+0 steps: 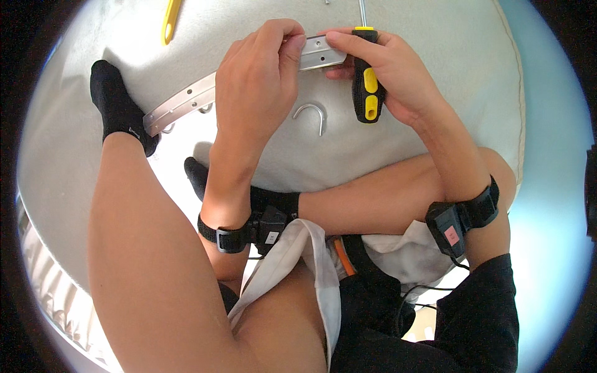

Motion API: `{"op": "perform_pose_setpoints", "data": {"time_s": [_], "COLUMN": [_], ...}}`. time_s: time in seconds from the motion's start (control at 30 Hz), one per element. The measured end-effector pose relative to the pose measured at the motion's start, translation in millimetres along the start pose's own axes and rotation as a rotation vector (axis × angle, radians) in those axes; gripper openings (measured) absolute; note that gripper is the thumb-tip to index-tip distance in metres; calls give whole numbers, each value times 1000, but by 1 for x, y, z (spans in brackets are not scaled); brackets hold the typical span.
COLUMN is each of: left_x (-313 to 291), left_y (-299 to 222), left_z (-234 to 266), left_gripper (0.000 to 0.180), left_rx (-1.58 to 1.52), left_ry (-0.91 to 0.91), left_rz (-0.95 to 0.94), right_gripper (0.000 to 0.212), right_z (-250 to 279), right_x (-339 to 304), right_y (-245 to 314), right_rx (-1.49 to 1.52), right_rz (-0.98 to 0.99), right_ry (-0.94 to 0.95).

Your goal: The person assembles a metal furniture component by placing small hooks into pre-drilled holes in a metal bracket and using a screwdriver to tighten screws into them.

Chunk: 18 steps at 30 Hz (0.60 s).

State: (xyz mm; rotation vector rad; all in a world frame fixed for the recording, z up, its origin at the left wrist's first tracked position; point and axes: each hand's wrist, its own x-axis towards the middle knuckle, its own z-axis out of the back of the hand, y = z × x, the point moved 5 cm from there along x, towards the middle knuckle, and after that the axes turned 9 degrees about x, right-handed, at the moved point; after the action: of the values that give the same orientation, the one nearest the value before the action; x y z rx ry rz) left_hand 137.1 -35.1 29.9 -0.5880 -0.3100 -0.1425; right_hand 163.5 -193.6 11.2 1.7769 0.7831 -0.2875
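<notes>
A long silvery metal hook rail (180,102) with screw holes runs slantwise from beside my left foot up to my hands. My left hand (256,81) is closed around it, thumb and fingers pinching near its right end. My right hand (401,74) holds a black and yellow screwdriver (368,78) against the palm, shaft pointing away from me. The thumb of that same hand presses on the rail's right tip. Below the rail lies a loose curved metal hook (314,112). Hooks show partly under the rail's left stretch.
I sit on a pale, round-edged padded surface (398,149). At the upper left lies a yellow-handled tool (170,25), cut off by the view. My foot in a black sock (118,102) is next to the rail's left end. Strapped devices with cables sit on both forearms.
</notes>
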Motion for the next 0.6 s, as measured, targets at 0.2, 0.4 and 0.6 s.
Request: {"op": "perform_pose_setpoints", "data": {"time_s": [0.2, 0.4, 0.6], "left_x": [0, -1, 1], "left_y": [-1, 7, 15], "left_z": [2, -2, 13], "left_gripper": [9, 13, 14], "left_rx": [14, -188, -663], "left_ry": [-28, 5, -108], "left_rz": [-37, 189, 305], "right_gripper": [35, 35, 30], "right_z": [10, 23, 16], "right_x": [2, -5, -24], "right_y": [1, 17, 30], "right_rx": [-100, -246, -512], "right_rz": [32, 170, 143], "right_ry": [-50, -230, -35]}}
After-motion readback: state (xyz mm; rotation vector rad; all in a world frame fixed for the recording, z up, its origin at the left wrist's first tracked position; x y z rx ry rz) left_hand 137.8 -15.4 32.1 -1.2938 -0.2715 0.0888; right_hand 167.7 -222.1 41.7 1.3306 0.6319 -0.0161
